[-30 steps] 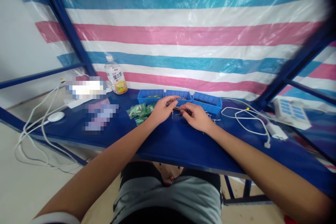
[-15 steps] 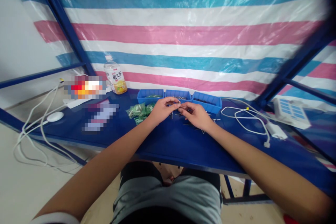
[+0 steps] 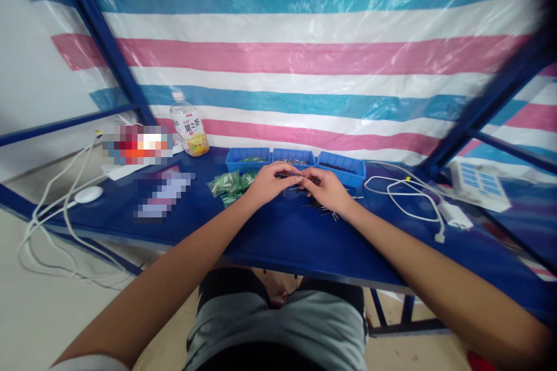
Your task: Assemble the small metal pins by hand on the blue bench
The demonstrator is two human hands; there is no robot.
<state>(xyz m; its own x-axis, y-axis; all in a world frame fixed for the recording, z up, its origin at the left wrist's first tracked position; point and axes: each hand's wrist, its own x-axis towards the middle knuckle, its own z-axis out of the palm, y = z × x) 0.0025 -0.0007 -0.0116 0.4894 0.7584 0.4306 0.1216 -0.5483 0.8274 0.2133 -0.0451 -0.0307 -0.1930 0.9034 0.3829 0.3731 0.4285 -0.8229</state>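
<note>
My left hand (image 3: 275, 181) and my right hand (image 3: 321, 185) meet fingertip to fingertip above the blue table, just in front of the bins. Both are closed in a pinch; whatever small piece lies between the fingers is too hidden to name. Thin dark and silvery pins (image 3: 333, 211) lie scattered under and beside my right hand. To the left of my left hand are small clear bags with green and pale contents (image 3: 228, 182). Behind the hands stand a left blue bin (image 3: 237, 166), a middle blue bin (image 3: 310, 155) with small metallic pieces, and a right blue bin (image 3: 354, 173) with dark pieces.
A drink bottle (image 3: 190, 127) stands at the back left, near blurred items and a white round device (image 3: 89, 194) with cables. On the right lie a white cable with an adapter (image 3: 455, 215) and a power strip (image 3: 481, 185). Blue frame posts and a striped sheet enclose the table.
My fingertips have shifted slightly against each other, still meeting in the same place. The whole view has moved a little; nothing else on the table visibly differs.
</note>
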